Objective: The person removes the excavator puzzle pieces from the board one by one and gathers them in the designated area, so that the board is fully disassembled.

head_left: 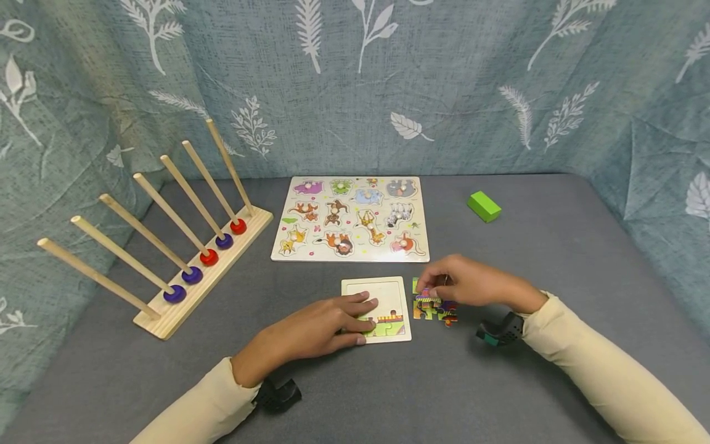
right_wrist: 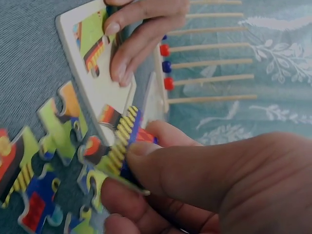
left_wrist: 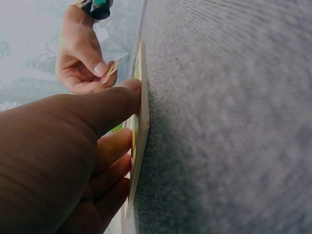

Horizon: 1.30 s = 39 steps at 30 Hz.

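Observation:
In the head view a small square wooden puzzle tray [head_left: 407, 308] has joined pieces along its lower part. My left hand [head_left: 324, 324] rests flat on its left side, fingers spread. To the right of the tray my right hand [head_left: 471, 282] pinches a jigsaw piece [right_wrist: 119, 146] between thumb and fingers, above loose pieces [head_left: 448, 316]. That piece shows yellow stripes, blue and red in the right wrist view. The left wrist view has my left thumb and fingertips on the tray [left_wrist: 142, 117], with the right hand [left_wrist: 83, 58] beyond holding the piece.
An animal peg puzzle board [head_left: 355, 254] lies behind the tray. At the left stands a wooden base [head_left: 205, 283] with several upright rods and red and blue rings. A green block [head_left: 484, 206] sits at the back right, before the patterned curtain [head_left: 355, 111].

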Each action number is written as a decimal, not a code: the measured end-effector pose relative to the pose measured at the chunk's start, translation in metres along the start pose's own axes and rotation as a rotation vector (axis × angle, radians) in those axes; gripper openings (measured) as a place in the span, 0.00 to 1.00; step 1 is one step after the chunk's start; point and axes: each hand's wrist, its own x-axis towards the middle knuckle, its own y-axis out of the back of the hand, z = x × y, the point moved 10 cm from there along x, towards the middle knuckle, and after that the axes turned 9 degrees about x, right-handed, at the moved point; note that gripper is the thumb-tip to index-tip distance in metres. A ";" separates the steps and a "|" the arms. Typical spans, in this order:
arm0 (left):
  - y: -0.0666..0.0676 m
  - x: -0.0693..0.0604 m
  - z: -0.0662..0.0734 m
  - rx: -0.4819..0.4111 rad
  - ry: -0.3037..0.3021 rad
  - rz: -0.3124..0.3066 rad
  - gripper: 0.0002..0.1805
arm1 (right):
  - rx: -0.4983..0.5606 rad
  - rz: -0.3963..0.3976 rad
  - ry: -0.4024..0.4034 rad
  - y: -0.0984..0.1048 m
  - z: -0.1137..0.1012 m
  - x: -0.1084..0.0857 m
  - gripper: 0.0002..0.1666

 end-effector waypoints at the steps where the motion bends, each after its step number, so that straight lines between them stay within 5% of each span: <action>1: 0.000 0.000 0.000 0.001 0.001 -0.002 0.18 | 0.008 -0.004 -0.002 0.000 0.001 -0.002 0.08; 39: -0.001 -0.002 0.001 -0.008 0.007 -0.012 0.19 | 0.109 -0.069 -0.110 0.007 0.034 -0.052 0.12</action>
